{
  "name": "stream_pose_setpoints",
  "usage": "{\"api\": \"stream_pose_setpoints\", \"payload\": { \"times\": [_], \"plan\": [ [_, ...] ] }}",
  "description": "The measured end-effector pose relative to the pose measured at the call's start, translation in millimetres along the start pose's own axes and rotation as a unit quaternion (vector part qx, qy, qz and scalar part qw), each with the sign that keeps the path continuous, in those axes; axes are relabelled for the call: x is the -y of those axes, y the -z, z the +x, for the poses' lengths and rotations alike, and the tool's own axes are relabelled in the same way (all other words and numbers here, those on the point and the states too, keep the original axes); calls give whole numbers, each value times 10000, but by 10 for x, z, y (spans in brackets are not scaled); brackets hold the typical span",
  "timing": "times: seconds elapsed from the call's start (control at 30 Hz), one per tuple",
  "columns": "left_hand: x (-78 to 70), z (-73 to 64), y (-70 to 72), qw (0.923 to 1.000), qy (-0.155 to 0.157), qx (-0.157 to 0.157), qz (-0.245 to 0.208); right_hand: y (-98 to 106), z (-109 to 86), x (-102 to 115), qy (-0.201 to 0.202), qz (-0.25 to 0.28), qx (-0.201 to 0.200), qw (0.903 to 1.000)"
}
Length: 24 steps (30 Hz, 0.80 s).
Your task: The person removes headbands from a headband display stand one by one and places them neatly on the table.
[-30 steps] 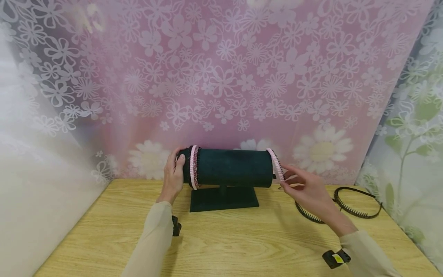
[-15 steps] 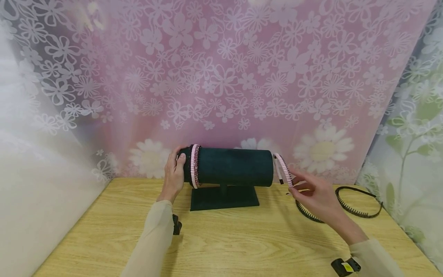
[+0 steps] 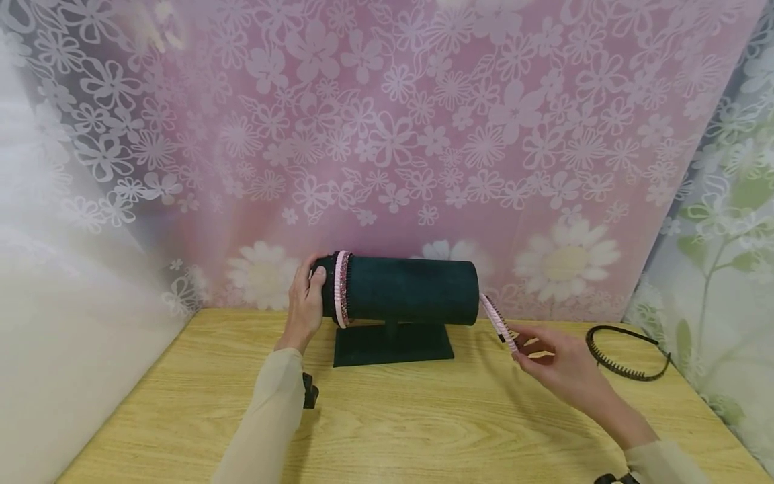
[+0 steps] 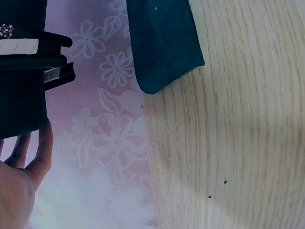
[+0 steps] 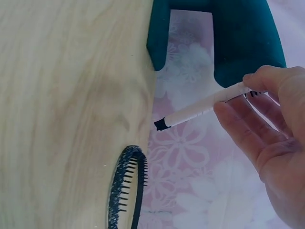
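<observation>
Right now we are gripping the left end of the dark green roll (image 3: pixel 414 290) with our left hand (image 3: pixel 305 302), while our right hand (image 3: pixel 565 368), well apart from it, is pinching a tilted pink hairband (image 3: pixel 497 323) just beside the roll's right end. Near our left hand, a second pink hairband (image 3: pixel 340 289) and a sparkly hairband (image 3: pixel 345 290) are sitting side by side around the roll, which is standing on its flat foot (image 3: pixel 393 348) on the wooden table (image 3: pixel 375 427). Off to the right, a black hairband (image 3: pixel 617 366) with teeth is lying on the table.
</observation>
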<state>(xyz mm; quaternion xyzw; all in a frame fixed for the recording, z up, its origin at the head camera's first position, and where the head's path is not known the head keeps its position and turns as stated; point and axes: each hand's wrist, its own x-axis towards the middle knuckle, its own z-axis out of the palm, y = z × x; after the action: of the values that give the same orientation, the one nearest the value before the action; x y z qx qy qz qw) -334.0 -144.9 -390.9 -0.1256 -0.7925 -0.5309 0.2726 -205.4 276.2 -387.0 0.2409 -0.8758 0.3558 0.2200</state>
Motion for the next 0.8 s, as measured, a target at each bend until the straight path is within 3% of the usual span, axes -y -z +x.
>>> {"api": "stream_pose_setpoints", "payload": {
  "times": [0.17, 0.4, 0.67, 0.8],
  "plan": [
    [4, 0, 1, 10000, 5, 13, 6, -28, -88, -33, 256, -122, 41, 9996],
    [9, -1, 5, 10000, -7, 4, 17, -109, -161, -122, 990, -417, 83, 9942],
    [-7, 2, -4, 10000, 7, 24, -91, -149, -187, -138, 1260, -607, 795, 9870],
    [-3, 7, -6, 10000, -15, 16, -96, -178, -174, -99, 1073, -735, 1137, 9850]
  ]
}}
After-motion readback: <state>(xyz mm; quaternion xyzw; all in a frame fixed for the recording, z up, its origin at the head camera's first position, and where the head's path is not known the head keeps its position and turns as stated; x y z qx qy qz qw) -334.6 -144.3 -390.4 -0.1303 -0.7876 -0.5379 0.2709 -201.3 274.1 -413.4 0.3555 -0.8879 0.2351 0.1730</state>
